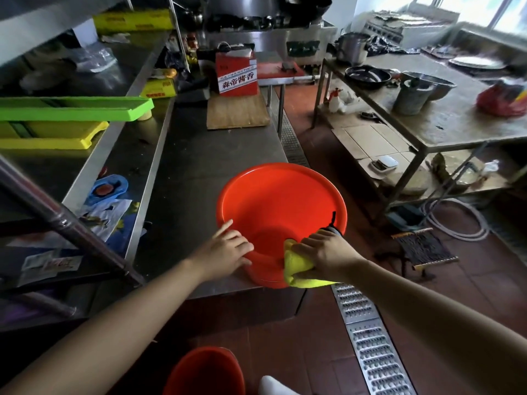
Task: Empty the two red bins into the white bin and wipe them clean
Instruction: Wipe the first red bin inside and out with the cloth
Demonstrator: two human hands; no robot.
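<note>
A round red bin (281, 195) stands at the near corner of the steel counter (199, 155), its inside looking bare. My left hand (225, 248) rests on its near left rim, index finger stretched out. A yellow cloth (296, 269) lies folded over the near rim, gripped by my right hand (328, 252), which presses it against the bin's wall. Part of a second red bin (205, 372) shows on the floor at the bottom edge. A white object (273, 386) sits beside it, mostly cut off. No white bin can be made out.
A wooden board (236, 112) and a red-and-white carton (236, 75) sit farther back on the counter. Green and yellow trays (74, 109) fill the left shelf. A metal table (445, 115) with pots stands to the right. A floor drain grate (373, 346) runs alongside.
</note>
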